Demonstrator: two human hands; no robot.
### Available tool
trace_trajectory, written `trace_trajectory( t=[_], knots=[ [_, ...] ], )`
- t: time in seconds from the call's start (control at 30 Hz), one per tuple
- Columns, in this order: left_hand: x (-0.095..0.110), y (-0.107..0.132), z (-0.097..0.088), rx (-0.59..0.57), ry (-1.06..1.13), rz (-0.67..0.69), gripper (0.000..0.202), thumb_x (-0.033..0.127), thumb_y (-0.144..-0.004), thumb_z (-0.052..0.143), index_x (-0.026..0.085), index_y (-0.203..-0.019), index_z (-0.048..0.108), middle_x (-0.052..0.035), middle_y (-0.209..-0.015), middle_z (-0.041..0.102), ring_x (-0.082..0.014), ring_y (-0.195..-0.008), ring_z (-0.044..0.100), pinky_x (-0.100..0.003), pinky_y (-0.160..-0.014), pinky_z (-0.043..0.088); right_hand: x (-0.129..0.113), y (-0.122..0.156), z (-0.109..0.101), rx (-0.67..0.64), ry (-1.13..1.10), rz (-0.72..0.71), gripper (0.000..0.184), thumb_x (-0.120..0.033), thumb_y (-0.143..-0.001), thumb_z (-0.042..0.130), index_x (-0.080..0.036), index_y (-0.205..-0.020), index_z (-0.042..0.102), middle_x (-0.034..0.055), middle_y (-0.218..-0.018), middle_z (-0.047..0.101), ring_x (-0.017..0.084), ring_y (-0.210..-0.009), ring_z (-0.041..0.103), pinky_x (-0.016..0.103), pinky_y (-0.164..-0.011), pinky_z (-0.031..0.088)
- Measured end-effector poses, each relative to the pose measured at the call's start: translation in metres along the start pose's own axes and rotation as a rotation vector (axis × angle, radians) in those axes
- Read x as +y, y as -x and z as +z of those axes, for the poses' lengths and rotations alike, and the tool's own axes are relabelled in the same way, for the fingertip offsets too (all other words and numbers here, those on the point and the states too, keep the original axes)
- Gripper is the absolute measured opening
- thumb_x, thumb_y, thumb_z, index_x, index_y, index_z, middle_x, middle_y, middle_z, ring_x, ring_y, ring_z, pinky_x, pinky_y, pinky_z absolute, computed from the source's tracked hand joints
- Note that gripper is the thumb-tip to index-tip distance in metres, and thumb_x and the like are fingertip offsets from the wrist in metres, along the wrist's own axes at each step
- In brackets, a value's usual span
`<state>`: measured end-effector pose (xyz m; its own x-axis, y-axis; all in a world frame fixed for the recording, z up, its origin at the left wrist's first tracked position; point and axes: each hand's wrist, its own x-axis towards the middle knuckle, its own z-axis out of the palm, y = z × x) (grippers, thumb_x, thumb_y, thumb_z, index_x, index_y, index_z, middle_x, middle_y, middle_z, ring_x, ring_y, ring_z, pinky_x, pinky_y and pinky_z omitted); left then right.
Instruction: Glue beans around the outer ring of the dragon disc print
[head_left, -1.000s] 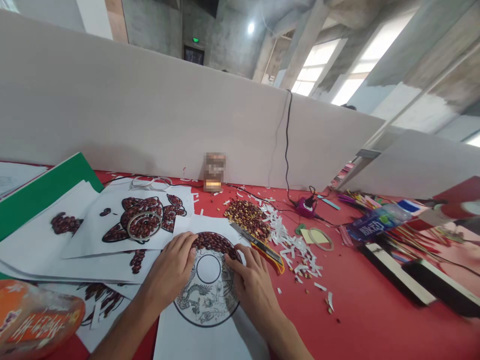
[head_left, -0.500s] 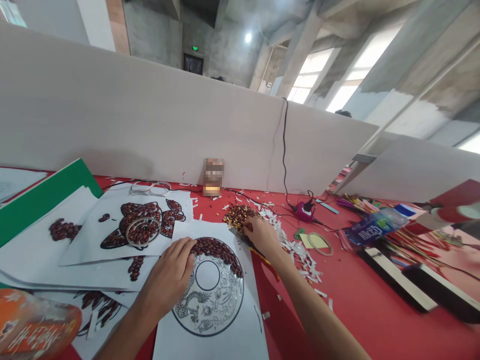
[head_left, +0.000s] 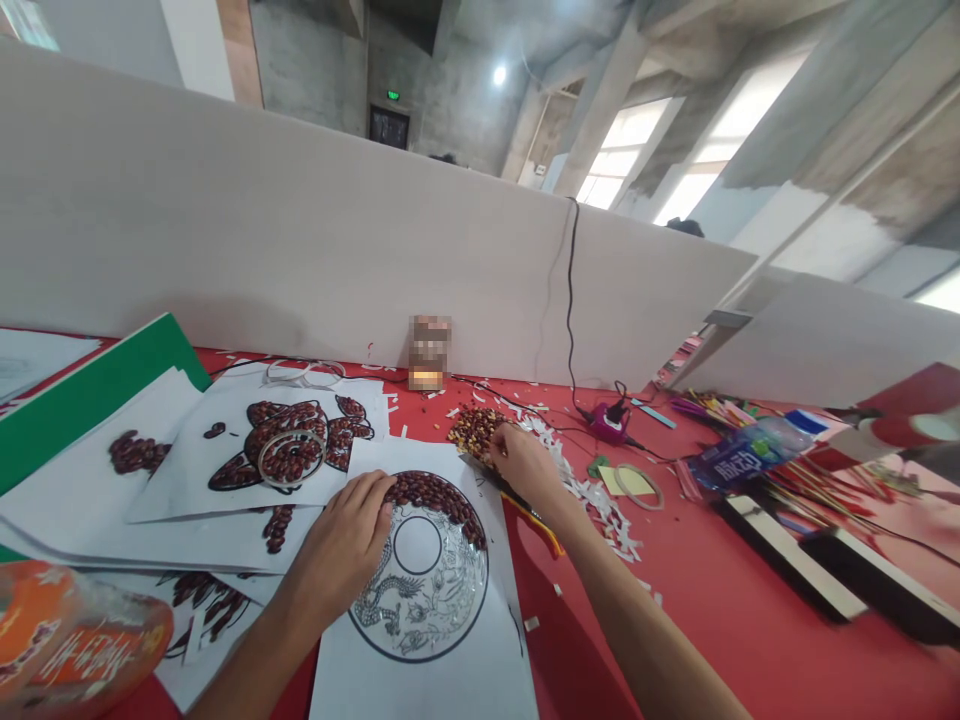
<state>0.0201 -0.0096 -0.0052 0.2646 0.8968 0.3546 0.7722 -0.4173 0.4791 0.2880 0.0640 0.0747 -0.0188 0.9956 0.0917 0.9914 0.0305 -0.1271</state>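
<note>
My left hand (head_left: 346,535) lies flat, fingers stretched out, on a white sheet (head_left: 420,690) and covers the left edge of a printed round picture (head_left: 417,620). Inside its outline are a dragon and a plain inner circle. Dark red beans (head_left: 439,500) fill a band along the top and upper right of the ring. Beyond the sheet, my right hand (head_left: 521,460) is at the edge of a pile of mixed dark red and yellow kernels (head_left: 474,428). Its fingertips are pinched together; whatever they hold is hidden. Under the right wrist runs a thin orange-yellow strip (head_left: 536,522).
Bean-covered fish sheets (head_left: 270,450) with a tape roll (head_left: 292,460) lie left, near an orange-labelled jar (head_left: 82,640). White paper scraps (head_left: 607,515), a purple plug adapter (head_left: 609,422), a bottle (head_left: 750,450) and black-and-white blocks (head_left: 795,560) are on the right. A white partition (head_left: 337,240) stands behind.
My right hand has shifted very slightly at the kernel pile, its fingers still pinched. My left hand stays flat on the sheet. The view has moved a little.
</note>
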Motion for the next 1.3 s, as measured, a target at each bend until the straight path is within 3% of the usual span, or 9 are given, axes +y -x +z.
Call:
trace_trajectory(
  t=[0.1,0.2,0.33,0.47,0.7,0.83,1.1,1.3],
  knots=[
    [0.0,0.0,0.0,-0.001,0.009,0.001,0.039,0.03,-0.103,0.036,0.018,-0.135,0.057,-0.0089,-0.138,0.062,-0.0253,-0.131,0.054,-0.048,-0.112,0.045,0.0,0.02,-0.004,0.012,-0.076,0.006,0.013,-0.015,-0.089,0.053,-0.019,-0.089,0.065,0.0033,-0.083,0.072,0.016,-0.075,0.064,0.024,-0.067,0.04],
    [0.001,-0.001,-0.001,0.007,0.036,-0.006,0.039,0.029,-0.103,0.036,0.018,-0.135,0.057,-0.0095,-0.138,0.062,-0.0251,-0.13,0.055,-0.047,-0.11,0.046,0.003,0.049,-0.002,0.037,-0.311,0.027,0.012,-0.016,-0.085,0.054,-0.019,-0.085,0.066,0.0017,-0.077,0.072,0.016,-0.071,0.065,0.024,-0.067,0.044],
    [0.003,-0.003,-0.005,0.001,0.088,-0.014,0.038,0.026,-0.103,0.034,0.018,-0.133,0.057,-0.0093,-0.132,0.065,-0.0238,-0.125,0.058,-0.046,-0.106,0.049,0.007,0.087,0.007,0.01,-0.629,0.014,0.024,-0.03,-0.087,0.053,-0.018,-0.101,0.069,0.0049,-0.083,0.074,0.019,-0.073,0.068,0.027,-0.067,0.049],
    [0.004,-0.003,-0.008,0.02,0.114,-0.005,0.036,0.025,-0.102,0.036,0.019,-0.131,0.058,-0.0082,-0.122,0.068,-0.0239,-0.116,0.06,-0.045,-0.103,0.05,-0.001,0.114,0.015,-0.062,-0.714,-0.063,0.028,-0.031,-0.09,0.051,-0.017,-0.101,0.073,0.0077,-0.091,0.074,0.019,-0.079,0.069,0.027,-0.072,0.052],
    [0.006,-0.003,-0.009,0.05,0.121,0.015,0.034,0.023,-0.102,0.037,0.02,-0.128,0.059,-0.0073,-0.117,0.069,-0.0242,-0.11,0.06,-0.045,-0.1,0.051,-0.015,0.123,0.018,0.037,-0.678,-0.104,0.029,-0.027,-0.094,0.049,-0.021,-0.096,0.076,0.008,-0.09,0.072,0.019,-0.077,0.067,0.028,-0.069,0.053],
    [0.006,-0.003,-0.009,0.055,0.132,0.017,0.034,0.022,-0.102,0.036,0.02,-0.126,0.06,-0.0077,-0.116,0.069,-0.0241,-0.109,0.061,-0.045,-0.099,0.051,-0.021,0.12,0.025,0.101,-0.608,-0.122,0.028,-0.026,-0.097,0.048,-0.021,-0.093,0.075,0.0086,-0.092,0.071,0.021,-0.085,0.068,0.029,-0.077,0.053],
    [0.004,-0.003,-0.007,0.041,0.132,0.019,0.034,0.02,-0.102,0.035,0.02,-0.127,0.058,-0.0081,-0.117,0.067,-0.0242,-0.111,0.059,-0.045,-0.1,0.05,-0.036,0.114,0.035,0.072,-0.336,-0.148,0.019,-0.011,-0.094,0.052,-0.019,-0.082,0.066,0.0057,-0.086,0.066,0.018,-0.076,0.065,0.026,-0.068,0.048],
    [0.005,-0.003,-0.008,0.044,0.129,0.029,0.034,0.019,-0.101,0.036,0.02,-0.127,0.058,-0.0082,-0.117,0.067,-0.024,-0.109,0.059,-0.045,-0.1,0.05,-0.047,0.114,0.039,0.127,-0.238,-0.148,0.022,-0.009,-0.093,0.047,-0.02,-0.078,0.059,0.0059,-0.085,0.065,0.017,-0.07,0.061,0.026,-0.064,0.045]
  ],
)
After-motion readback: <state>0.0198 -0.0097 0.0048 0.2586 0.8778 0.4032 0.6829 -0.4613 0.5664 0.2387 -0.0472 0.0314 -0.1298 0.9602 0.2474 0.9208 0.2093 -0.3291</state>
